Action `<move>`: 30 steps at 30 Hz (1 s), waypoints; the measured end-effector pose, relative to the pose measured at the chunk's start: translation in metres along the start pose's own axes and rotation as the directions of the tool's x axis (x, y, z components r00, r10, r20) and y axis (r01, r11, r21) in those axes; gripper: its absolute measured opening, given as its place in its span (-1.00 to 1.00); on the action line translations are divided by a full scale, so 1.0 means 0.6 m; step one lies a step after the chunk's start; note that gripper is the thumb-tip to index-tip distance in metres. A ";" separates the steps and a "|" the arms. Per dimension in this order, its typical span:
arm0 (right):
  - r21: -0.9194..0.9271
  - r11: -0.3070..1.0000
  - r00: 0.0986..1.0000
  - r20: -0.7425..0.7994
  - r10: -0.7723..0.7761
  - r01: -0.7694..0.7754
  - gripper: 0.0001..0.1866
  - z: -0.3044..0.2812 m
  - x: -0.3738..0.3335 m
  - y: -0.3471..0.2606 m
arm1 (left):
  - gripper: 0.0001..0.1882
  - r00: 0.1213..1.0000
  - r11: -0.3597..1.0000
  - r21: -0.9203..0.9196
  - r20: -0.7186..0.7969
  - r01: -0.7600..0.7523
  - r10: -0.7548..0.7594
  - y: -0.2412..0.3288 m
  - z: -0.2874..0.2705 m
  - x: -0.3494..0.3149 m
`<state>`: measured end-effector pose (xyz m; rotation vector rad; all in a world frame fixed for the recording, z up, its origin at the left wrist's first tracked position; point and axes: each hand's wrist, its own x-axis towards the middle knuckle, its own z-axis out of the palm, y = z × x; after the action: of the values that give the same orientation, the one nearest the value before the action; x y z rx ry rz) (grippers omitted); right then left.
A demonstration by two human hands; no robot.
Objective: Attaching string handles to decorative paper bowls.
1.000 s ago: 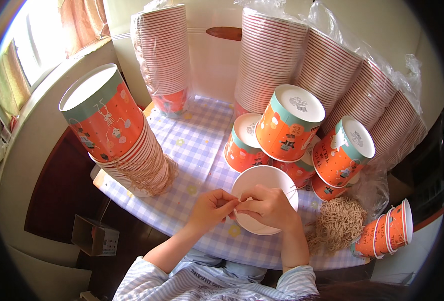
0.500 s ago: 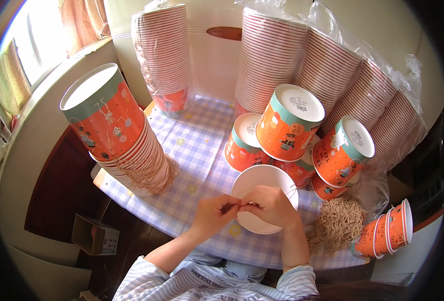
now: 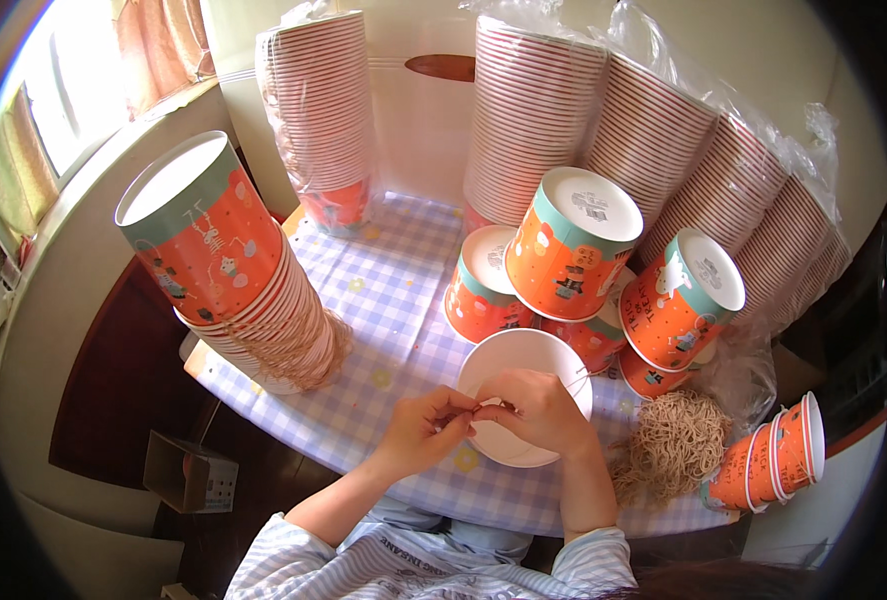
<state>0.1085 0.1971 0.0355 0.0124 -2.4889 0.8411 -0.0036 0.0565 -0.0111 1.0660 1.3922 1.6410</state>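
My left hand (image 3: 421, 428) and my right hand (image 3: 535, 412) meet fingertip to fingertip over a white-lined paper bucket (image 3: 508, 347), which stands mouth up on the table. Both are closed in a pinch on a thin string, mostly hidden by the fingers. A bit of pale string (image 3: 580, 376) shows at the bucket's right rim, beside my right hand. Right of the bucket lies a tangled heap of tan string (image 3: 675, 440). To the left leans a nested stack of orange and green buckets (image 3: 213, 240), upside down, with tan strings (image 3: 313, 350) hanging along its side.
Upturned orange buckets (image 3: 575, 240) are piled beyond the open one. Tall bagged stacks of buckets (image 3: 538, 120) line the back, with another bagged stack (image 3: 318, 110) at back left. Small nested orange cups (image 3: 771, 455) lie tilted at the right edge of the checked tablecloth (image 3: 383, 270). A cardboard box (image 3: 191, 475) sits below left.
My left fingers have curled in more around the pinch, and the hands remain together over the bucket. The whole view has shifted slightly.
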 end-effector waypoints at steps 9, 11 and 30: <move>-0.015 0.999 0.999 -0.004 -0.039 0.039 -0.88 0.001 0.000 0.002 | -0.89 0.999 0.999 -0.025 0.011 0.036 -0.035 0.014 -0.001 0.002; -0.013 0.999 0.999 0.000 -0.038 0.038 -0.88 0.002 0.000 0.002 | -0.89 0.999 0.999 -0.034 0.008 0.039 -0.039 0.014 -0.001 0.001; -0.157 0.977 0.989 -0.009 -0.150 0.146 -0.84 -0.005 0.001 0.001 | -0.86 0.954 0.974 -0.018 0.207 0.226 -0.218 0.018 -0.025 0.018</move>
<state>0.1093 0.1994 0.0370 0.1325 -2.4916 0.5806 -0.0218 0.0590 -0.0001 0.9853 1.2863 1.3527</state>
